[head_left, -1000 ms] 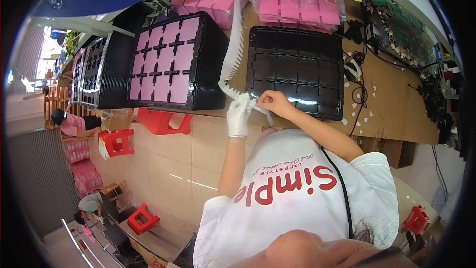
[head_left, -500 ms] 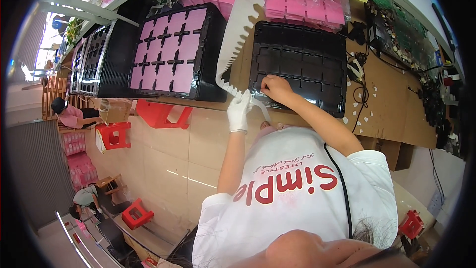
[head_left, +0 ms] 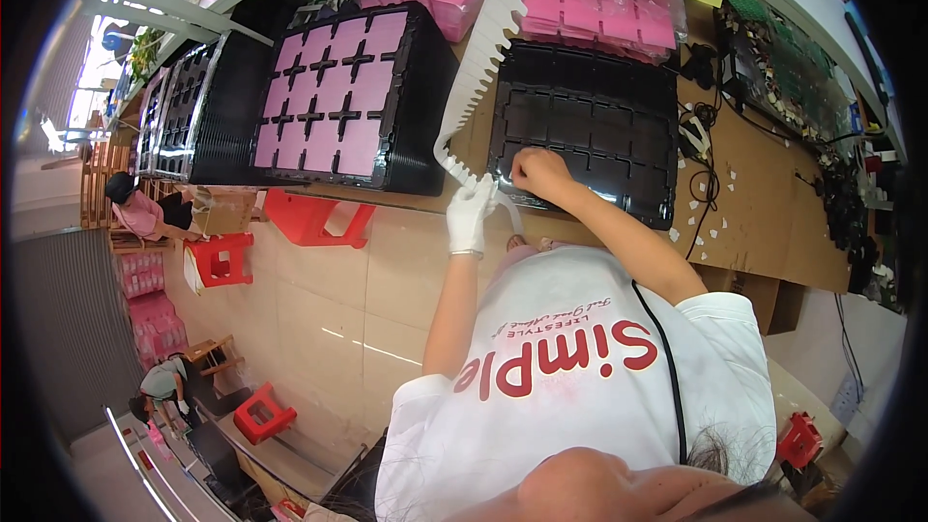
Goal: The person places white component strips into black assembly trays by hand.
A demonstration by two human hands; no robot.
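Note:
My left hand (head_left: 469, 217), in a white glove, is closed on a long white strip (head_left: 480, 68) with a notched edge. The strip hangs down from the top of the view, bends sharply above my glove, and its loose tail passes below my fingers. My bare right hand (head_left: 542, 175) rests at the near left part of a black divided tray (head_left: 590, 101), its fingers curled downward. Whatever those fingertips hold, if anything, is hidden. Close to the left of the strip stands a tall stack of black trays (head_left: 425, 101), with pink sheets (head_left: 335, 44) in the top one's cells.
Pink packs in clear film (head_left: 604, 5) lie behind the black tray. Loose black cables (head_left: 710, 150) and white scraps lie on the cardboard-covered bench (head_left: 764, 203) at right, near circuit boards (head_left: 793, 48). Red stools (head_left: 314, 219) stand on the floor at left, with two people farther off.
The strip has shifted slightly right, and my left hand has moved a little to the right with it. My right hand stays almost where it was on the tray.

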